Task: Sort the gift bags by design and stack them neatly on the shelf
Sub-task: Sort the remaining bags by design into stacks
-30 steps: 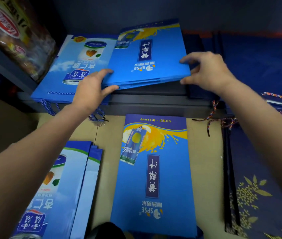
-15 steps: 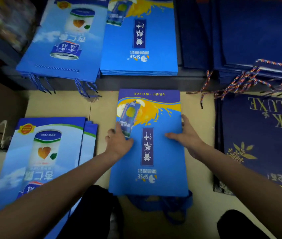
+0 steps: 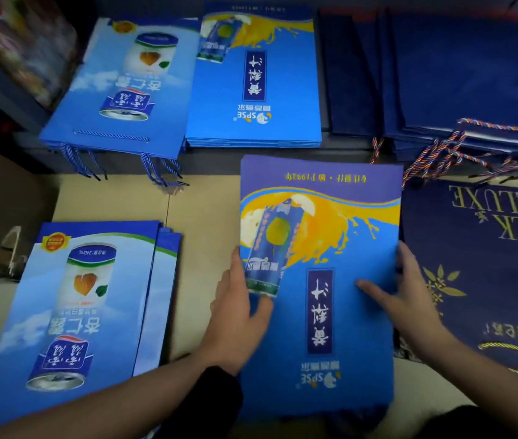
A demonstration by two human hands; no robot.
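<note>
A flat blue gift bag with an orange splash design (image 3: 346, 236) is in front of me, held by both side edges. My left hand (image 3: 235, 305) grips its left edge with the thumb on top. My right hand (image 3: 406, 296) grips the right edge, thumb on the face. On the shelf lies a stack of the same orange splash bags (image 3: 257, 90). Beside it on the left is a stack of almond-can bags (image 3: 124, 87). More almond-can bags (image 3: 71, 312) lie on the floor at the left.
Dark navy bags (image 3: 441, 74) with braided handles fill the shelf's right side. A navy bag with gold lettering (image 3: 485, 264) lies on the floor at right. Brown cardboard (image 3: 200, 217) covers the floor. Wrapped goods (image 3: 14, 42) sit on a shelf at upper left.
Both hands left the shelf stack, came down to the orange splash bag on the floor, and now grip its sides; the bag has shifted right and closer to me.
</note>
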